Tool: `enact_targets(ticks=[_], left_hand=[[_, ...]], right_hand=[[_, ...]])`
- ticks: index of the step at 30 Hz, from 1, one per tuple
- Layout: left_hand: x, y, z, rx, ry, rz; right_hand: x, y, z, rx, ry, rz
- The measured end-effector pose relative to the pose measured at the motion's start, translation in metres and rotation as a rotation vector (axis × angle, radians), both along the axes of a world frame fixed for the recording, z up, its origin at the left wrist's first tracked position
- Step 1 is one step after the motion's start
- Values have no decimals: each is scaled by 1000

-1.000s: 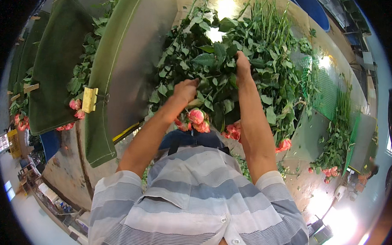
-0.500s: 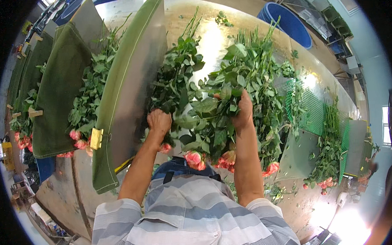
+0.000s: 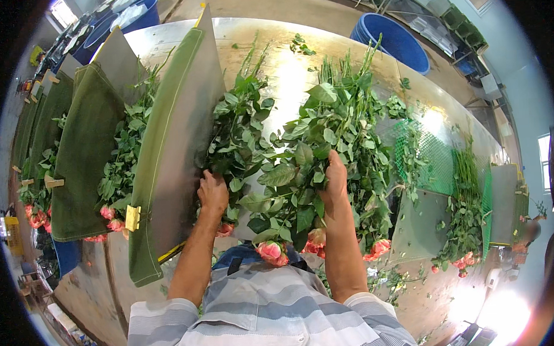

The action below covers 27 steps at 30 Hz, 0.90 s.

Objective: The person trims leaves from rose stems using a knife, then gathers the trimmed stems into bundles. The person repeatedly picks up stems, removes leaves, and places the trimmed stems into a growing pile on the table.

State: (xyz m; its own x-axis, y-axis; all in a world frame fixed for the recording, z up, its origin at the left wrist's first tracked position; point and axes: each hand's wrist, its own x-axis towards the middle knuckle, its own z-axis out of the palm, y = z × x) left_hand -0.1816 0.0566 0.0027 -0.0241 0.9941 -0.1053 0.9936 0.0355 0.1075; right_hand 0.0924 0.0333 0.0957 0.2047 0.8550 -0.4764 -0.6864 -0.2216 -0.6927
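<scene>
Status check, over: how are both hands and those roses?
Left hand at slimmer leafy bundle of pink roses; grip unclear. Right hand at fuller leafy pink-rose bundle; grip unclear. Grey upright panel close beside left hand.

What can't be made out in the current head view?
Head view:
Right hand: fingers mostly hidden behind leaves.
Left hand: its own back and leaves hide any grip.
Bloom just left of the right forearm: partly hidden by it.
Lower-right glare: washes out whatever lies there.
</scene>
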Motion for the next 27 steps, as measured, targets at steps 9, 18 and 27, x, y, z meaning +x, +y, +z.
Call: enact_targets(ticks=[9,18,27], left_hand=[[9,-14,30,107,-27,-82],[73,-31,97,-615,-1176,-59],[77,-31,-53,-368,-714,108]], right_hand=[[10,6,-20,-400,-254,39],[-31,53,-102,-301,-185,257],[-77,69,-120,-573,-793,477]])
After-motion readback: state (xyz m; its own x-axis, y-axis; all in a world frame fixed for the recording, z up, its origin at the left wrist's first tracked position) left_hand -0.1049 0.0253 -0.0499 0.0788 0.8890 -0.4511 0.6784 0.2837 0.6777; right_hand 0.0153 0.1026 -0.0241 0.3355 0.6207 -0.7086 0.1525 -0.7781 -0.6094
